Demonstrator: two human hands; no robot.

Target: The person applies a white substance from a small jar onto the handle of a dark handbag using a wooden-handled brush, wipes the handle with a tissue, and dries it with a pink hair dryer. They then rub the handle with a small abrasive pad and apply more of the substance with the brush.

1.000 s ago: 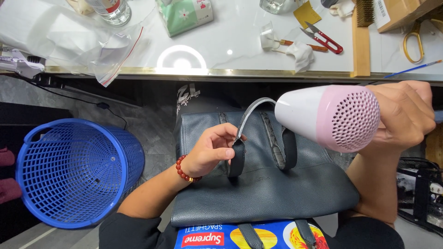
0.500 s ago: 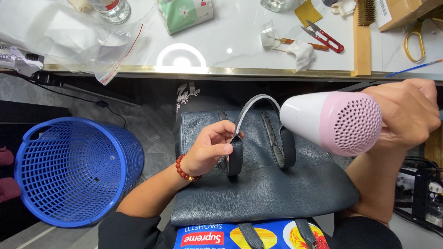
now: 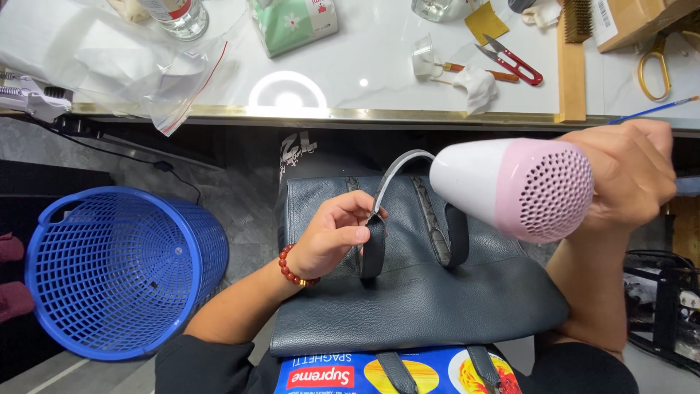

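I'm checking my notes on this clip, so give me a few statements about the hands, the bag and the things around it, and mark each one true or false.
1. The left hand pinches the bag's handle. True.
2. The right hand holds a pair of scissors. False: it grips a pink and white hair dryer, its nozzle end toward the handle.
3. The dark leather bag lies on the table. False: it rests on the person's lap, below the table edge.
4. A blue mesh basket stands on the floor at the person's left. True.
5. The left wrist bears a red bead bracelet. True.
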